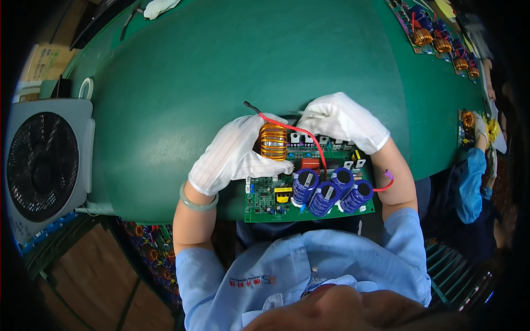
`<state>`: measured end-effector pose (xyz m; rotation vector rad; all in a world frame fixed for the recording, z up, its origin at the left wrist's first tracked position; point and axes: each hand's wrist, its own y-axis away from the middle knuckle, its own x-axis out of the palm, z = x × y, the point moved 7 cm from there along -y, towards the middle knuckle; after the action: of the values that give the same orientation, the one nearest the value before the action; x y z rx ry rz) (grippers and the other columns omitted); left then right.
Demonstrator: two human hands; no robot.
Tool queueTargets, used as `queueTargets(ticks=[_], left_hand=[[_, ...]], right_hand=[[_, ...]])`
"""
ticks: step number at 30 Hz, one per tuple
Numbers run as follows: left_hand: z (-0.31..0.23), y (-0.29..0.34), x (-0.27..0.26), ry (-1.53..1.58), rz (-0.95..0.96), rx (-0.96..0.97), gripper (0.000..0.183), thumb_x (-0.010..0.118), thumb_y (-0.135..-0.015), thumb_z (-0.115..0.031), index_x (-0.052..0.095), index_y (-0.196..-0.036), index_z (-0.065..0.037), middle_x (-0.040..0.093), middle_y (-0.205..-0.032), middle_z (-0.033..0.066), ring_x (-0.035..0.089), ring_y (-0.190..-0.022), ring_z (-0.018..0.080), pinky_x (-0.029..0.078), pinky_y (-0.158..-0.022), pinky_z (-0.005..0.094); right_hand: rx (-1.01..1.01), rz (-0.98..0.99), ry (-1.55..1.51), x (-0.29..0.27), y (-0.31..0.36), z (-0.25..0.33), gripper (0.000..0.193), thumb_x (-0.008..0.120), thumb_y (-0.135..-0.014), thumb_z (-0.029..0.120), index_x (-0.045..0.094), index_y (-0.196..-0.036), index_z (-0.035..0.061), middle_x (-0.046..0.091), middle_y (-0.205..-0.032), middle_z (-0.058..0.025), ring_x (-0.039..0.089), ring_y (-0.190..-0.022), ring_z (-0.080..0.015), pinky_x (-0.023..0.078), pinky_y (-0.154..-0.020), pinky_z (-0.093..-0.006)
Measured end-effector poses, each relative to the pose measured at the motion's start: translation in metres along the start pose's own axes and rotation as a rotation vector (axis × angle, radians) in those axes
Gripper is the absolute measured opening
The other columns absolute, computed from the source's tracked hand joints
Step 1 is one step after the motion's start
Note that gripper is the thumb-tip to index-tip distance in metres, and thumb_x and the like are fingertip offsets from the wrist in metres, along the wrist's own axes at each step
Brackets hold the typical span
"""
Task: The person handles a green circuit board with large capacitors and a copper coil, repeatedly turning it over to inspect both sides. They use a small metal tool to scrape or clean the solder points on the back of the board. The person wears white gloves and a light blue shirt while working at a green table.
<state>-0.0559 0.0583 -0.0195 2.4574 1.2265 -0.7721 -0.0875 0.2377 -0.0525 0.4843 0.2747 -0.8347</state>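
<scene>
Seemingly steadies board (295, 215) with left hand (228, 153) clamped on coil (273, 142), cannot tell for right hand (348, 121), next needs even support

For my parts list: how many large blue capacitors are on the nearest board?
4 visible: leftmost capacitor, rightmost capacitor, upper middle capacitor, lower middle capacitor. Others may be hidden.
</scene>
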Motion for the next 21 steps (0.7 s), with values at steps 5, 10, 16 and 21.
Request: queueTargets(ticks=[5,10,16,21], left_hand=[[0.001,-0.002,-0.001,0.035,0.063,-0.104,0.072,0.09,-0.064,-0.045,0.062,-0.117,-0.004,0.069,-0.104,0.0152,0.067,-0.092,0.0339,0.053,-0.083,0.0398],[0.001,-0.002,0.001,0.014,0.005,-0.011,0.071,0.09,-0.064,-0.043,0.062,-0.116,-0.003,0.069,-0.103,0.0137,0.067,-0.092,0.0317,0.053,-0.084,0.0388],[0.0,-0.003,0.001,0.012,0.002,-0.008,0.072,0.09,-0.064,-0.043,0.061,-0.117,-0.004,0.068,-0.099,0.0121,0.066,-0.088,0.0285,0.053,-0.081,0.0367],[0.001,-0.002,0.001,0.013,-0.001,-0.044,0.072,0.09,-0.064,-0.042,0.061,-0.118,-0.004,0.067,-0.095,0.0094,0.066,-0.085,0.024,0.053,-0.079,0.0349]], right_hand=[[0.098,0.036,-0.03,-0.023,0.021,0.003,0.031,0.075,-0.088,0.024,0.064,-0.076,-0.0026,0.066,-0.071,-0.0055,0.051,-0.057,-0.0105,0.043,-0.054,-0.0279],[-0.202,0.047,0.131,-0.017,0.02,-0.003,0.045,0.073,-0.086,0.041,0.06,-0.071,0.001,0.047,-0.062,-0.0144,0.046,-0.056,-0.0276,0.035,-0.053,-0.0402],[-0.136,0.093,0.284,-0.014,0.018,-0.004,0.042,0.07,-0.087,0.043,0.063,-0.075,0.0033,0.053,-0.064,-0.0161,0.049,-0.058,-0.0318,0.038,-0.055,-0.0427],[-0.006,0.054,0.131,-0.021,0.024,-0.003,0.04,0.07,-0.087,0.042,0.064,-0.077,0.0038,0.057,-0.066,-0.0149,0.053,-0.06,-0.0328,0.042,-0.057,-0.0411]])
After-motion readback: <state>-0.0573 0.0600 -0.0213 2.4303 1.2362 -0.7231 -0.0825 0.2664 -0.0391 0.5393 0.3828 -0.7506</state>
